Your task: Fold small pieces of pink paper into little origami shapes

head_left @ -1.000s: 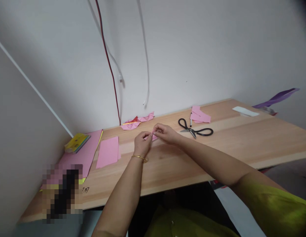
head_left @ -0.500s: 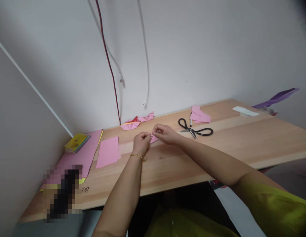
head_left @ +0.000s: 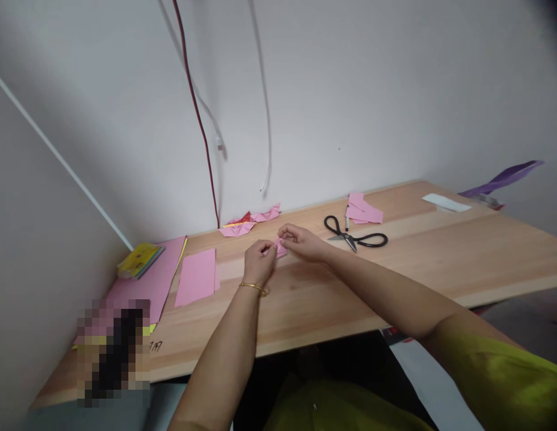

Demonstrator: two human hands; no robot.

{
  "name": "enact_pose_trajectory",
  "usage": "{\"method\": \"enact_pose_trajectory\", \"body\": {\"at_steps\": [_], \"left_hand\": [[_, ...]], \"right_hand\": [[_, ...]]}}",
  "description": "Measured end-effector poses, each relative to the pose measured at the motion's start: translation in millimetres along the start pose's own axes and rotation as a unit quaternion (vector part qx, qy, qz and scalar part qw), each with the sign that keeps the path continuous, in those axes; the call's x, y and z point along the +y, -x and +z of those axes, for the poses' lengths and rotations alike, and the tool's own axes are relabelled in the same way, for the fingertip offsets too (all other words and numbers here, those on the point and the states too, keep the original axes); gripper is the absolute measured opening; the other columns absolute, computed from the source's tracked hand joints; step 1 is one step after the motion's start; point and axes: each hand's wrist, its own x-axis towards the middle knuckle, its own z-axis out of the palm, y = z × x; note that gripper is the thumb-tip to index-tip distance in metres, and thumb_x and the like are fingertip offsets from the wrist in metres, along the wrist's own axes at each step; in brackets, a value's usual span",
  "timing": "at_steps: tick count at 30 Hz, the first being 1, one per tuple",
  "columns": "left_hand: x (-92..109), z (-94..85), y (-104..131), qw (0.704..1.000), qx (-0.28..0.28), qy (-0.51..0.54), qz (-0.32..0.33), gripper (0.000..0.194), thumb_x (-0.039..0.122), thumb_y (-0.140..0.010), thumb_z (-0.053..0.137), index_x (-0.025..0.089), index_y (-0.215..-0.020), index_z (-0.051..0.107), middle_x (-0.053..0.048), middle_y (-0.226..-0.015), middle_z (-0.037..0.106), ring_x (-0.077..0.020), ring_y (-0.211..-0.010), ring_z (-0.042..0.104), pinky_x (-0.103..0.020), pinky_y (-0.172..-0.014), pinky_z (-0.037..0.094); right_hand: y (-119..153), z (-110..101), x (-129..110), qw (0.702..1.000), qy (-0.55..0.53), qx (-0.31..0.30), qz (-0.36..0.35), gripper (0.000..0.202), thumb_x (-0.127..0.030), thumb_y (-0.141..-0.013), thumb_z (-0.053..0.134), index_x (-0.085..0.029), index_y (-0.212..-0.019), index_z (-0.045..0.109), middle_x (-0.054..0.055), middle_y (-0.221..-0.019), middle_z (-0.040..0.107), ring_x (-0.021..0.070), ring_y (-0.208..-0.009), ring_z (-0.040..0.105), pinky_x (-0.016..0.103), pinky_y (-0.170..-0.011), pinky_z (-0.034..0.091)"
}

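A small folded piece of pink paper [head_left: 280,247] is pinched between both hands, a little above the wooden table [head_left: 314,299]. My left hand [head_left: 259,261] grips its left side with thumb and fingers closed. On the other side, my right hand [head_left: 300,241] closes its thumb and fingertips on the paper's upper right part. Fingers hide much of the paper, so its exact folds do not show. Behind the hands, folded pink paper shapes [head_left: 237,229] lie by the wall, with a red piece [head_left: 244,217] among them.
Black-handled scissors [head_left: 349,237] lie spread at the right, near a marker [head_left: 347,219] and pink paper scraps [head_left: 365,209]. Pink sheets [head_left: 196,276] lie at the left, beside larger pink sheets [head_left: 164,281] bearing a yellow packet [head_left: 138,259]. A white strip [head_left: 446,202] is far right.
My left hand has shifted very slightly to the right, and the fingertips have moved a little on the folded paper. Everything on the table stays in place.
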Motion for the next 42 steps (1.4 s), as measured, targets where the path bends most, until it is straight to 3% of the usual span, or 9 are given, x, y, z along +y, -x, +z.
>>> {"method": "enact_pose_trajectory", "body": {"at_steps": [3, 8, 13, 18, 27, 32, 38, 40, 42], "left_hand": [[-1.0, -0.9, -0.4, 1.0, 0.0, 0.002, -0.001, 0.013, 0.027, -0.072, 0.055, 0.017, -0.067, 0.064, -0.002, -0.071, 0.063, -0.0134, -0.068, 0.056, -0.025, -0.068, 0.041], [2.0, -2.2, -0.2, 1.0, -0.005, -0.008, 0.013, 0.013, 0.026, -0.073, 0.055, 0.018, -0.069, 0.064, -0.002, -0.072, 0.063, -0.0133, -0.069, 0.056, -0.025, -0.067, 0.041], [4.7, -2.5, 0.2, 0.999, -0.017, -0.03, 0.032, 0.012, 0.025, -0.074, 0.055, 0.018, -0.069, 0.063, -0.002, -0.073, 0.063, -0.0129, -0.07, 0.055, -0.024, -0.067, 0.041], [4.6, -4.5, -0.8, 0.999, -0.034, -0.017, 0.026, 0.013, 0.025, -0.073, 0.055, 0.018, -0.065, 0.061, -0.001, -0.07, 0.06, -0.012, -0.068, 0.053, -0.024, -0.066, 0.04], [-3.1, -7.8, -4.3, 0.997, -0.048, 0.058, -0.028, 0.011, 0.027, -0.069, 0.057, 0.017, -0.065, 0.06, 0.0, -0.066, 0.057, -0.0126, -0.067, 0.053, -0.024, -0.066, 0.04], [-3.9, -8.5, -5.0, 0.997, -0.044, 0.05, -0.03, 0.013, 0.029, -0.069, 0.059, 0.017, -0.064, 0.062, -0.001, -0.064, 0.059, -0.0133, -0.066, 0.053, -0.025, -0.066, 0.041], [0.2, -8.2, -3.5, 0.998, -0.054, 0.029, -0.026, 0.015, 0.029, -0.069, 0.06, 0.016, -0.063, 0.062, -0.001, -0.066, 0.061, -0.0131, -0.067, 0.054, -0.025, -0.067, 0.041], [1.2, -6.7, -3.3, 0.996, -0.047, 0.065, -0.048, 0.016, 0.031, -0.067, 0.063, 0.015, -0.064, 0.062, -0.001, -0.067, 0.061, -0.0128, -0.068, 0.054, -0.025, -0.067, 0.042], [1.8, -5.2, -3.5, 0.981, -0.015, 0.165, -0.1, 0.021, 0.034, -0.066, 0.065, 0.015, -0.074, 0.063, -0.001, -0.072, 0.062, -0.0121, -0.067, 0.055, -0.025, -0.067, 0.044]], "right_hand": [[-0.8, -1.7, 2.4, 0.999, -0.035, -0.015, 0.028, 0.023, -0.028, -0.075, 0.053, -0.016, -0.094, 0.051, -0.002, -0.074, 0.051, 0.0088, -0.065, 0.047, 0.021, -0.06, 0.037], [0.7, 1.3, 2.5, 0.999, -0.037, -0.025, 0.031, 0.023, -0.034, -0.073, 0.057, -0.015, -0.086, 0.051, -0.001, -0.074, 0.054, 0.0093, -0.066, 0.05, 0.022, -0.062, 0.038], [1.7, 3.0, -2.4, 0.999, 0.026, -0.005, 0.019, 0.02, -0.034, -0.074, 0.055, -0.015, -0.076, 0.052, -0.003, -0.065, 0.048, 0.0079, -0.058, 0.041, 0.02, -0.055, 0.033], [2.4, -1.9, -8.1, 0.997, 0.068, -0.037, 0.003, 0.021, -0.035, -0.078, 0.051, -0.014, -0.072, 0.051, -0.003, -0.063, 0.045, 0.0089, -0.06, 0.04, 0.021, -0.056, 0.032], [0.0, -8.3, -3.5, 0.991, -0.055, -0.106, 0.056, 0.025, -0.038, -0.079, 0.05, -0.015, -0.085, 0.057, 0.0, -0.075, 0.055, 0.0106, -0.068, 0.05, 0.023, -0.068, 0.04], [1.7, -6.5, -5.9, 0.993, -0.026, -0.095, 0.069, 0.03, -0.045, -0.079, 0.05, -0.015, -0.08, 0.056, -0.001, -0.069, 0.053, 0.0103, -0.065, 0.048, 0.023, -0.064, 0.039], [3.6, -2.8, -7.5, 0.997, -0.002, -0.051, 0.056, 0.027, -0.041, -0.073, 0.058, -0.015, -0.077, 0.055, -0.003, -0.065, 0.052, 0.0079, -0.058, 0.043, 0.019, -0.053, 0.032], [3.0, -1.6, -5.4, 0.998, -0.001, -0.034, 0.058, 0.028, -0.042, -0.072, 0.059, -0.014, -0.074, 0.055, -0.003, -0.063, 0.051, 0.0075, -0.056, 0.042, 0.019, -0.052, 0.03], [2.1, 0.0, -3.3, 0.998, -0.025, -0.006, 0.063, 0.029, -0.043, -0.071, 0.06, -0.015, -0.073, 0.054, -0.003, -0.062, 0.052, 0.0075, -0.055, 0.043, 0.019, -0.052, 0.031]]}}
